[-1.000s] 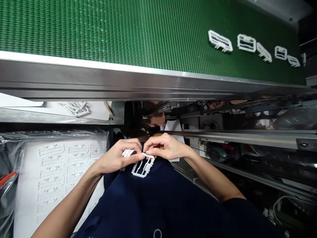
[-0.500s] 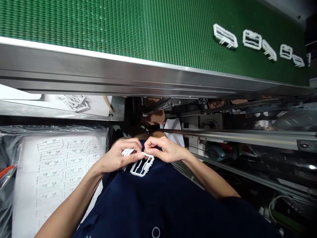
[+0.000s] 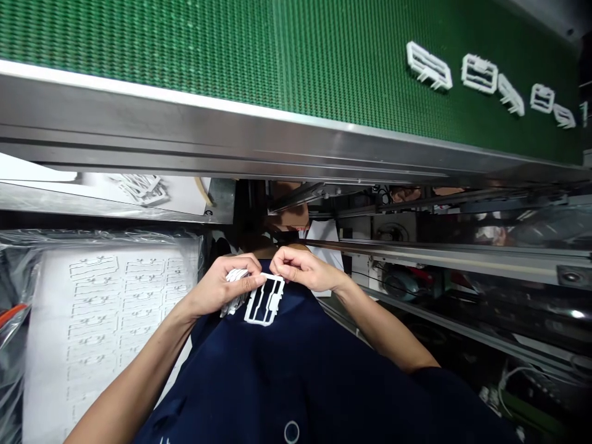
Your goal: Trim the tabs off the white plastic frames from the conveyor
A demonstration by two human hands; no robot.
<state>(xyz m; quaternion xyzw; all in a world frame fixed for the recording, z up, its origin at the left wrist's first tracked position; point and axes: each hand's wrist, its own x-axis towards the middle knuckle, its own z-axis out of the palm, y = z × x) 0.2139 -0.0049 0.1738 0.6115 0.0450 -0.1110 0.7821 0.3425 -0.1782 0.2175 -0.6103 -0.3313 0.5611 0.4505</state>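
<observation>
My left hand (image 3: 231, 285) is closed around a bunch of white plastic frames (image 3: 235, 293). Its thumb presses on the upper edge of one single white plastic frame (image 3: 274, 303), which hangs down in front of the dark blue shirt. At that frame's upper right corner, my right hand (image 3: 308, 269) is pinched, thumb against curled fingers. The fingers partly cover the corner, so the exact grip there is hard to see.
A green conveyor belt (image 3: 208, 55) with a metal side rail (image 3: 185, 132) runs across the top. Several white frames (image 3: 429, 65) lie on its right part. More white frames (image 3: 143, 188) rest on a ledge at left, above a plastic-lined box with a tray of frames (image 3: 95, 314).
The held frame has turned and now hangs straighter, showing its full face. More of the bunch in my left hand shows. On the belt, the white frames have shifted slightly right.
</observation>
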